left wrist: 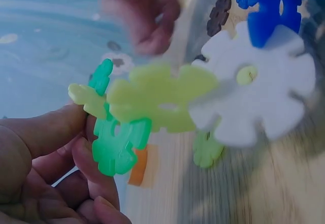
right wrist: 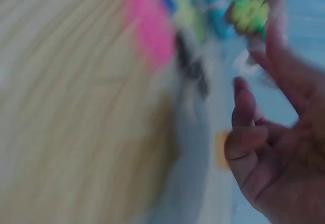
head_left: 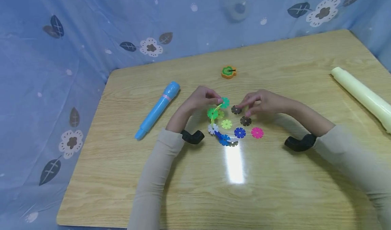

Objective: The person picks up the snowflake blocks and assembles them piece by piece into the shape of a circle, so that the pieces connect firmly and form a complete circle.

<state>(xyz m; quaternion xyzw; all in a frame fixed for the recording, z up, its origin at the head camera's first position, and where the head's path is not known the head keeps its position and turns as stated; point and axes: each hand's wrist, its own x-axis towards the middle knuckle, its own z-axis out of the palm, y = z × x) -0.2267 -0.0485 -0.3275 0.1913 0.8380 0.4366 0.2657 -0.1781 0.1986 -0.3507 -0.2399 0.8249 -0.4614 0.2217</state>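
Note:
My left hand (head_left: 203,97) pinches one end of a curved chain of slotted, flower-shaped plastic discs between thumb and fingers. A green disc (left wrist: 119,148), a yellow disc (left wrist: 162,94) and a white disc (left wrist: 259,89) are joined along it. Farther on, the chain reaches a blue disc (head_left: 224,140) near the tabletop. Fingers spread and nothing between them, my right hand (head_left: 265,102) hovers just right of the chain. Its fingertips are close to two loose dark discs, one upper (head_left: 236,109) and one lower (head_left: 245,121). Motion blurs the right wrist view.
Loose on the wooden table (head_left: 122,175) lie a pink disc (head_left: 257,132), a dark blue disc (head_left: 239,132) and a yellow disc (head_left: 226,124). An orange tree-patterned piece (head_left: 228,72) sits behind. A blue microphone-shaped object (head_left: 157,110) is left, a pale yellow roll (head_left: 363,97) right.

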